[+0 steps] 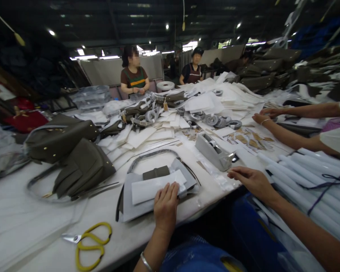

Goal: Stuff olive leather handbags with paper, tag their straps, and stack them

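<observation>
My left hand (166, 204) lies flat on a white foam sheet (148, 190), its fingers stretched out over the sheet's right part. Under the foam is a dark olive handbag (156, 172) partly covered by grey wrapping (130, 209), with its wrapped handle (147, 155) looping toward the back. My right hand (250, 181) hovers by the table's front edge, just right of a grey tape dispenser (212, 153). Its thumb and fingers are pinched together; whatever is between them, if anything, is too small to make out.
Yellow-handled scissors (87, 241) lie front left. Olive bags (81, 166) stand behind them. Foam pieces (141, 136) and wrapped handles are piled mid-table. A bundle of white rolls (314, 185) lies right, near a co-worker's arms (294, 132). Two people (134, 77) sit across the table.
</observation>
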